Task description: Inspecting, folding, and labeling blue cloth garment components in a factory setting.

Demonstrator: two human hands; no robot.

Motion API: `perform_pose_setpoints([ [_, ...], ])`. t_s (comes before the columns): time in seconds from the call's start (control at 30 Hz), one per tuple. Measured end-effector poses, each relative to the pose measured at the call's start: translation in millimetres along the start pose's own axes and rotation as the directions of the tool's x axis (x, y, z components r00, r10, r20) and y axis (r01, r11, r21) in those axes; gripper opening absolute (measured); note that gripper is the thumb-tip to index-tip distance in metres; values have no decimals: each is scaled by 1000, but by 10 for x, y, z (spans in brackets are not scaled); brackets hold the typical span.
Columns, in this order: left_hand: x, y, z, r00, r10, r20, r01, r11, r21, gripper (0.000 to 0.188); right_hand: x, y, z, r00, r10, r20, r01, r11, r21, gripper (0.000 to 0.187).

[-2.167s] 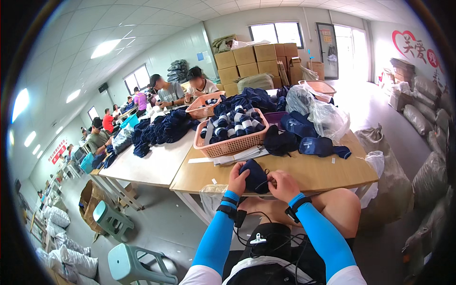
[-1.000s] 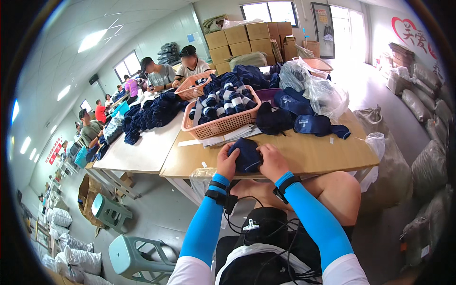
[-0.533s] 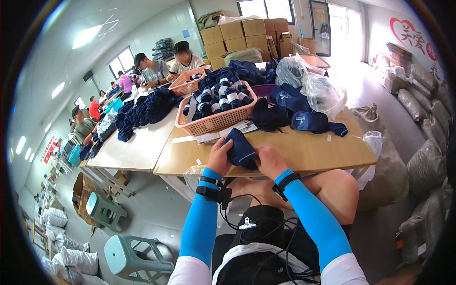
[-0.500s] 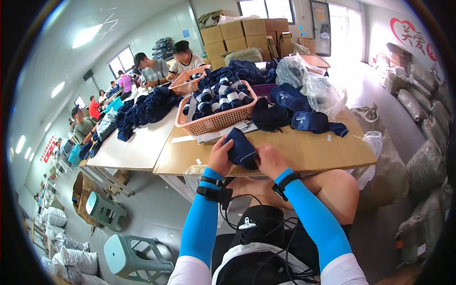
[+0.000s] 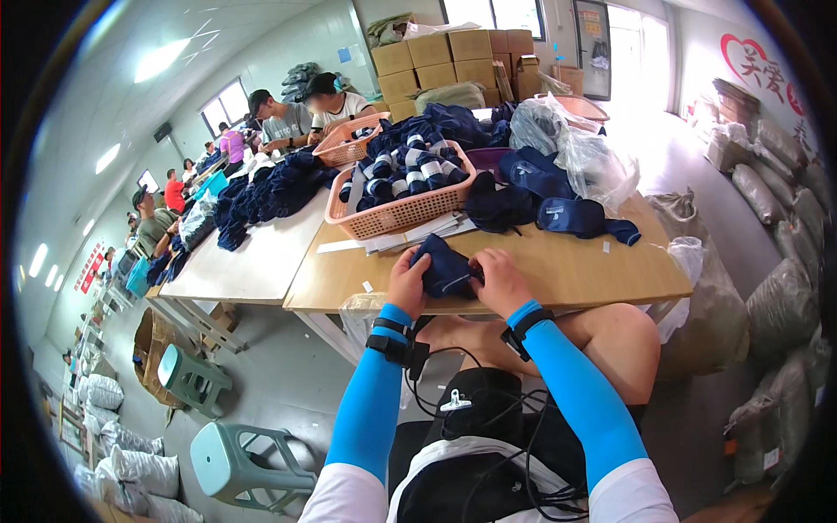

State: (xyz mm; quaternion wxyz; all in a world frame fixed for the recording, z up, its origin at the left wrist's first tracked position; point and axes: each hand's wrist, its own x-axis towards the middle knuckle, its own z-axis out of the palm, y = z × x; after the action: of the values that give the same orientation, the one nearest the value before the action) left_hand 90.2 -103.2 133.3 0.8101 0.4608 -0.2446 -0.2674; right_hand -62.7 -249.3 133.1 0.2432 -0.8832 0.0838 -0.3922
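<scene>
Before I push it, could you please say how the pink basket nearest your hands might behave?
The pink basket would probably stay stiff, looking like moulded, perforated plastic. The banded navy bundles heaped to its rim might tumble out if tilted. Papers along its front could shift.

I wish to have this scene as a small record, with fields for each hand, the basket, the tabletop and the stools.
Left hand: grips the left side of a dark navy fabric piece
Right hand: at the right edge of the same piece
Basket: salmon-pink perforated plastic basket, filled with navy rolls with white bands
Tabletop: light-brown wood-look tabletop; dark navy fabric caps right of the basket
Stools: two grey-green plastic stools, on the floor at left
</scene>
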Motion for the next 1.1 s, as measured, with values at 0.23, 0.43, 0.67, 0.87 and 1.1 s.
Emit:
perform_pose_setpoints([
  [0.23,52,-91,-122,1000,-3,7,3,1000,11,26,4,73,-40,978,-145,148,146,989,2,24],
  [0.43,39,-89,-156,1000,-10,10,10,1000,-24,25,7,-10,-9,996,-65,-67,64,998,-21,14],
  [0.67,25,8,-185,997,-70,-35,66,991,-114,26,-15,1,-33,985,-150,83,150,989,7,12],
  [0.87,25,19,-152,998,-47,-34,42,992,-121,29,-4,28,-88,962,-231,143,207,965,163,10],
  [1.1,20,45,-191,994,-107,-24,105,992,-70,30,-18,-86,-86,995,-73,74,72,997,18,10],
])
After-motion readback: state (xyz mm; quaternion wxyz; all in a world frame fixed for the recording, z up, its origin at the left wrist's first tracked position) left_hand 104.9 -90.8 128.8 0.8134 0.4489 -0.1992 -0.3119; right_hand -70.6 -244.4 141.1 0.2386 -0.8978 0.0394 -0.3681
